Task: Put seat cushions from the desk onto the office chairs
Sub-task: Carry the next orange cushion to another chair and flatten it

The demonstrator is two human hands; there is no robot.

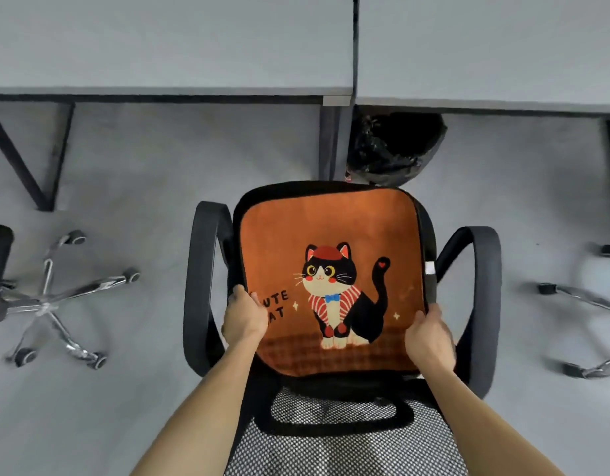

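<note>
An orange seat cushion (331, 231) with a cartoon cat and black trim lies over the seat of a black office chair (202, 269) with looped armrests and a mesh back. My left hand (243, 316) grips the cushion's left edge, thumb on top. My right hand (429, 333) grips its right edge near the black strap. The chair's seat is hidden under the cushion.
Two grey desks (166, 46) span the top, bare in this view. A black bin with a bag (394, 149) stands under them behind the chair. Other chairs' chrome wheeled bases sit at left (52, 300) and right (592, 321) on the grey floor.
</note>
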